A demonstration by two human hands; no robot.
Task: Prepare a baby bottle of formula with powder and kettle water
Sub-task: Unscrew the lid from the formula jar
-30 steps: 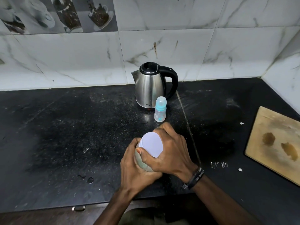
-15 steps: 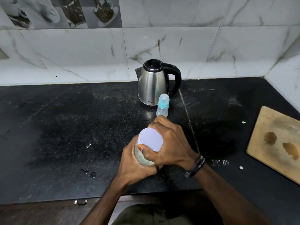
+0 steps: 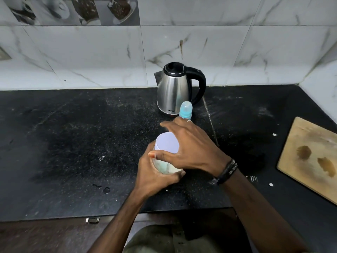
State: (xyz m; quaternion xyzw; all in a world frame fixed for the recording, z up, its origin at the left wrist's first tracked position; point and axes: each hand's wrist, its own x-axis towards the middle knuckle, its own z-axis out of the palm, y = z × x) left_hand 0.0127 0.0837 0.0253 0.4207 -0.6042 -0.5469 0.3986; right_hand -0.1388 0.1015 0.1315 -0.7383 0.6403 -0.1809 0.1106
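A clear powder jar (image 3: 168, 168) with a pale lilac lid (image 3: 166, 143) stands on the black counter (image 3: 73, 143) near its front edge. My left hand (image 3: 155, 178) wraps around the jar's body. My right hand (image 3: 189, 150) lies over the lid's right side, thumb on its near rim, fingers spread and blurred. Behind my right hand stands a small baby bottle (image 3: 185, 110) with a blue collar and clear cap; its lower part is hidden. A steel kettle (image 3: 175, 90) with a black lid and handle stands just behind the bottle, by the wall.
A wooden cutting board (image 3: 310, 157) with brown stains lies at the counter's right side. White specks and a few water drops (image 3: 105, 189) dot the counter. Marble-look tiled walls close the back and the right corner.
My right hand's fingers have loosened from their full wrap over the lid and now spread out toward the bottle. The left hand keeps hold of the jar. The camera has shifted a little.
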